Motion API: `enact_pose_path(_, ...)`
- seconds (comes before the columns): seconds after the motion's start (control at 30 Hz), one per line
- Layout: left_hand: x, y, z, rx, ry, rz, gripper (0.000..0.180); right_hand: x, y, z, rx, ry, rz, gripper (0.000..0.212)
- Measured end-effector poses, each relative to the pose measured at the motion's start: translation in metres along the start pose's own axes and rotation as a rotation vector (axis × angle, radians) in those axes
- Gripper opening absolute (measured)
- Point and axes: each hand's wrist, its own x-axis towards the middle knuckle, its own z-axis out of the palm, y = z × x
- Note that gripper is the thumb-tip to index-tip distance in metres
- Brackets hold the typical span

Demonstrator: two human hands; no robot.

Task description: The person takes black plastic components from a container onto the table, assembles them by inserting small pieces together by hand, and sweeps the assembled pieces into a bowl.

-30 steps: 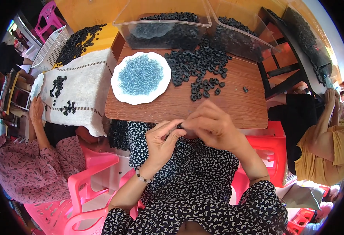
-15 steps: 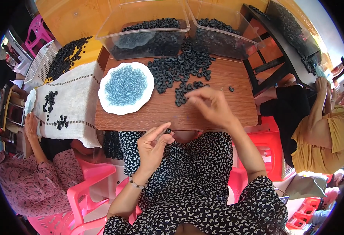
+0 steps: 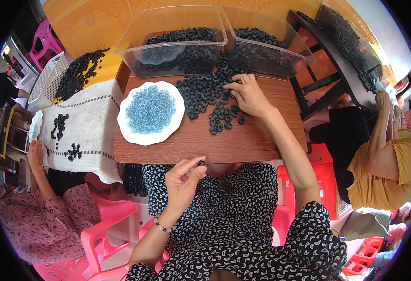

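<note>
Between the thumb and forefinger of my left hand is a small black ring-shaped piece, just off the table's front edge. My right hand reaches over the right side of a loose heap of black ring-shaped pieces. Its fingers are bent and apart, with the tips down among the pieces; nothing shows gripped in them. A few of these pieces lie spread nearer to me, below the heap. To the left of the heap stands a white scalloped plate filled with small clear blue-grey beads.
Two clear plastic bins holding black pieces stand at the back of the brown wooden table. On the left is a cloth-covered table with black pieces and a white basket. Co-workers sit at both sides.
My right hand has moved away from me, from the near side of the heap onto its right part. Several pieces now lie nearer the front. My left hand keeps its pinch.
</note>
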Motion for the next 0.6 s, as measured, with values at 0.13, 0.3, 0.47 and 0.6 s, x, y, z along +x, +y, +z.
enact_pose_path(0.13,0.000,0.002,0.001,0.021,-0.019,-0.008,0.029,-0.010,0.003,-0.009,0.121,0.066,0.059,0.022)
enact_pose_path(0.3,-0.001,0.001,0.002,0.019,-0.039,-0.017,0.028,-0.013,0.009,-0.019,0.175,0.149,0.097,0.019)
enact_pose_path(0.47,-0.001,-0.001,0.000,0.047,-0.030,-0.020,0.028,0.001,-0.001,-0.026,0.166,0.038,0.162,0.016)
enact_pose_path(0.6,-0.001,-0.001,0.003,0.009,-0.032,-0.025,0.028,0.018,0.006,-0.013,0.150,0.067,0.046,0.015)
